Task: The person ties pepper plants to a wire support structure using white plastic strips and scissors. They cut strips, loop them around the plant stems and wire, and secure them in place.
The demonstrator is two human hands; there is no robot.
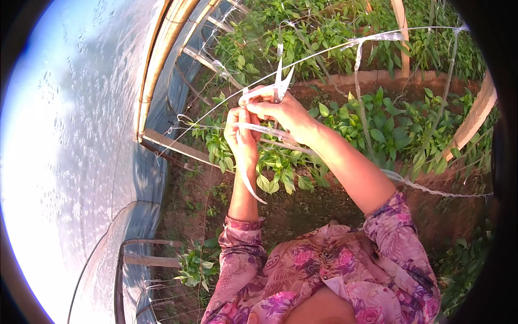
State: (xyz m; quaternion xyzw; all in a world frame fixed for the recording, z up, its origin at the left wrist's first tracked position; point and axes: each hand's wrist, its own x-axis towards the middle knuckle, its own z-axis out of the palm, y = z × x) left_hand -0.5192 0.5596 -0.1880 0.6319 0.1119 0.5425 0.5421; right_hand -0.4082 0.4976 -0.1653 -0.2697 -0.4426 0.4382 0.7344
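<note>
My left hand and my right hand meet just below a taut pale line. Fingers of both hands pinch a white plastic strip that loops at the line. A loose tail of strip hangs down over my left wrist. Two pale pointed blades, which look like those of open scissors, stick up from my right hand; their handles are hidden in the palm. A bundle of clear plastic twine runs across from the left fingers beneath the right hand.
Leafy green plants grow in rows on soil. Other plastic ties hang from the line. A wooden post leans at right. Plastic sheeting and a bamboo pole bound the left. A wooden bar juts from there.
</note>
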